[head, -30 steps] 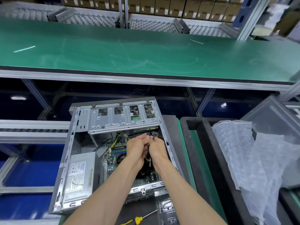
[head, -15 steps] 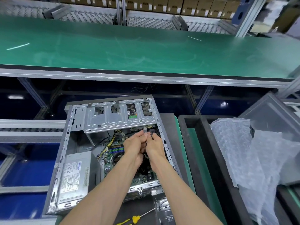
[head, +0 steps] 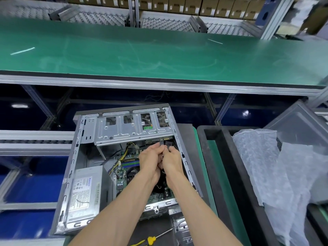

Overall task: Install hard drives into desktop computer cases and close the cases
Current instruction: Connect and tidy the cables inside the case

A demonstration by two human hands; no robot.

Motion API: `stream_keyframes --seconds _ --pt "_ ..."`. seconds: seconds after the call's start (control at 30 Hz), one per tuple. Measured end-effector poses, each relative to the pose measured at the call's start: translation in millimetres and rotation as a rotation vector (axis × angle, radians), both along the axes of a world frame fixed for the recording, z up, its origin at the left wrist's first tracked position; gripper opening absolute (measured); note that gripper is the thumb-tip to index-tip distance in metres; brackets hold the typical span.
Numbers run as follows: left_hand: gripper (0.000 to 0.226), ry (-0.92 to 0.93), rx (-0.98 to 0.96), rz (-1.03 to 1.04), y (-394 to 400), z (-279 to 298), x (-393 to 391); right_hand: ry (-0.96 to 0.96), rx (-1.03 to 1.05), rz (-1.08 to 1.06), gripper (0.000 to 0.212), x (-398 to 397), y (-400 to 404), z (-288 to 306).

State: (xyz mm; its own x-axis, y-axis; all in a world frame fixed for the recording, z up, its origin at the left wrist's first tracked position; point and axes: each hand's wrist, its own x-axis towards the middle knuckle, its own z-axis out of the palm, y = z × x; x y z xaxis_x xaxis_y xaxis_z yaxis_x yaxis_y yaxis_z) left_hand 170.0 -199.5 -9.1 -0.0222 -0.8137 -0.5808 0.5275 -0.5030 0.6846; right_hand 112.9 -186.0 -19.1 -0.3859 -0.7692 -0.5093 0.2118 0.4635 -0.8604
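An open desktop case [head: 71, 167] lies on its side in front of me, side panel off. Its silver drive cage [head: 131, 129] spans the far end, with a hard drive's green board [head: 147, 127] showing through a cut-out. My left hand [head: 150, 160] and my right hand [head: 171, 161] are pressed together just below the cage's right end. The left pinches a small black connector [head: 161, 142]; the right grips a wider black connector [head: 168, 145]. Both plugs sit at the drive's rear edge. The cables under my hands are hidden.
A grey power supply [head: 83, 191] fills the case's near left corner; the motherboard [head: 122, 174] lies beside it. A yellow-handled screwdriver [head: 150, 240] rests at the near edge. A black foam tray [head: 218, 166] with bubble wrap [head: 276, 174] stands right. A green conveyor [head: 159, 50] runs behind.
Both hands have crept forward with the connectors, from mid-case up to the drive cage's lower right edge. The case has not moved.
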Motion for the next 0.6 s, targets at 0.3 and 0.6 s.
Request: stream_keyframes --seconds 0.3,0.6 --pt "0.018 0.017 0.028 0.013 -0.7 -1.6 -2.8 0.005 -0.030 -0.034 0.020 2.4 0.5 -0.5" --pt "0.018 0.028 -0.005 0.052 -0.4 -2.7 -2.4 -0.022 -0.050 -0.118 0.021 6.1 -1.5 -2.0"
